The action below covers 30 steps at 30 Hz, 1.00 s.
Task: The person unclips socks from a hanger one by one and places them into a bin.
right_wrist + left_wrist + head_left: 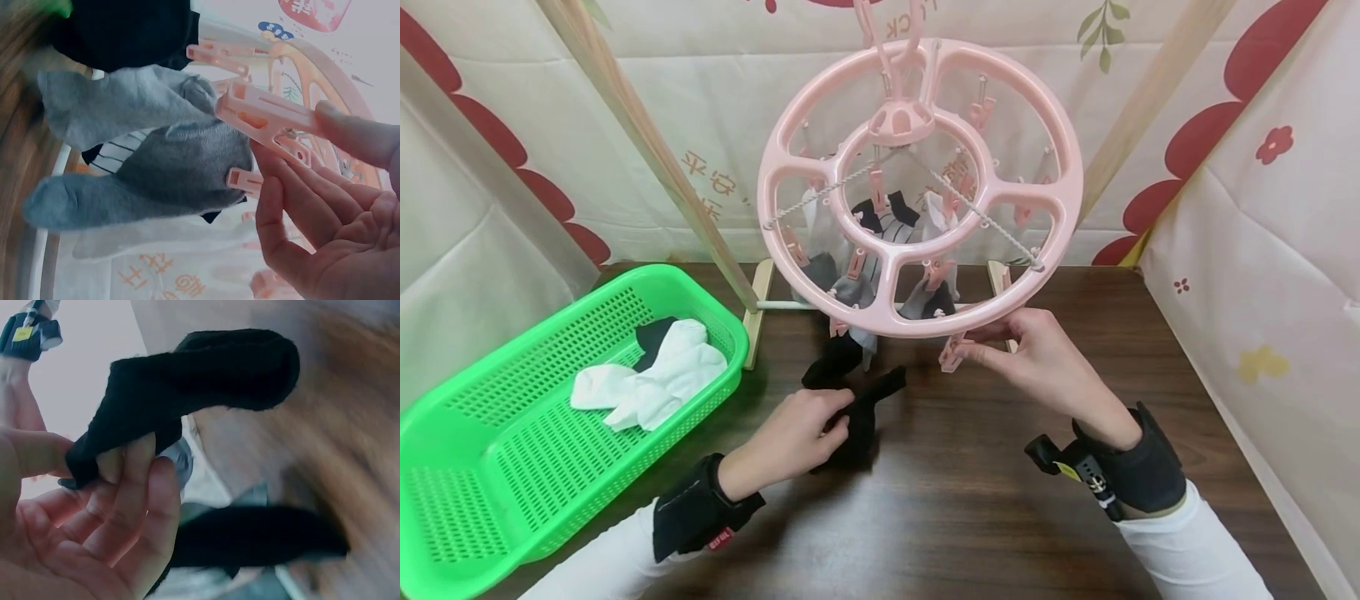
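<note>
1 black sock (859, 433), soft matte knit, lower centre of the head view, pinched near one end by the left hand (797, 433), presumably leaving its length free. 1 slotted pink plastic clip (952, 355), right of centre below the glossy round rack (1070, 187), gripped by the right hand (1045, 362) at its handles, probably for leverage. 1 perforated green basket (713, 293), left, holding limp white fabric (673, 371).

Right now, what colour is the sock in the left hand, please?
The sock is black, best seen in the left wrist view.
</note>
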{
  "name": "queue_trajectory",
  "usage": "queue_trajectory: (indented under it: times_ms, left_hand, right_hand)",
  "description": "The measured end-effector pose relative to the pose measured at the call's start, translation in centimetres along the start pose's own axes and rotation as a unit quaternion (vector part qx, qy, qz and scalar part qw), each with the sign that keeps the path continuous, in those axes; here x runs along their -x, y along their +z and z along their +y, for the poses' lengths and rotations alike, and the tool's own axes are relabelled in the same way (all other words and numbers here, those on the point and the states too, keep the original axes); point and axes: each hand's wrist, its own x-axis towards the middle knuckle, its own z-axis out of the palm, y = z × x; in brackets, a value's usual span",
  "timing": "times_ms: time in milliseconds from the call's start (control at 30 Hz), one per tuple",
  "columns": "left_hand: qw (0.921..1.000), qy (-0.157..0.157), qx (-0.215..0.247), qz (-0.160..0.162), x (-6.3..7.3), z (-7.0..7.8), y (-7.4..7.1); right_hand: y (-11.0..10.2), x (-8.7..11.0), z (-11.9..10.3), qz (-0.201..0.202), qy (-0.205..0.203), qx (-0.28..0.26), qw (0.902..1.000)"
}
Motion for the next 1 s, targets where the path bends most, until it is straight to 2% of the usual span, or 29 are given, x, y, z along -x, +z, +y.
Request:
queue_trajectory:
  times_ms: [200,333,433,567,733,867,1000]
  left_hand:
    - [0.9982,-0.021,-0.032,0.045,1.4,-0.8,-2.7]
    - [0.9947,-0.015,-0.050,0.088,2.5,-1.2,-5.1]
    - [0.9903,-0.010,-0.068,0.121,3.2,-1.5,-7.0]
    - [0.9834,-0.023,-0.095,0.153,4.1,-1.9,-9.3]
    - [0.9739,-0.036,-0.118,0.191,5.0,-3.0,-11.5]
    - [0.9653,-0.067,-0.135,0.213,5.8,-4.4,-12.9]
    - [0.9617,-0.115,-0.138,0.207,6.7,-6.0,-13.9]
  right_hand:
    - [-0.6,0.2,0.1,0.013,0.015,-0.005,0.9998]
    - [-0.9,0.2,0.5,0.014,0.004,-0.025,0.9996]
    - [-1.2,0.2,0.9,0.017,0.003,-0.026,0.9995]
    - [-1.7,0.1,1.2,0.024,0.015,-0.021,0.9994]
    - [-2.2,0.0,1.5,0.042,0.021,-0.012,0.9988]
    - [-2.8,-0.1,2.1,0.055,0.011,-0.039,0.9977]
    - [-3.4,-0.3,2.5,0.062,0.014,-0.054,0.9965]
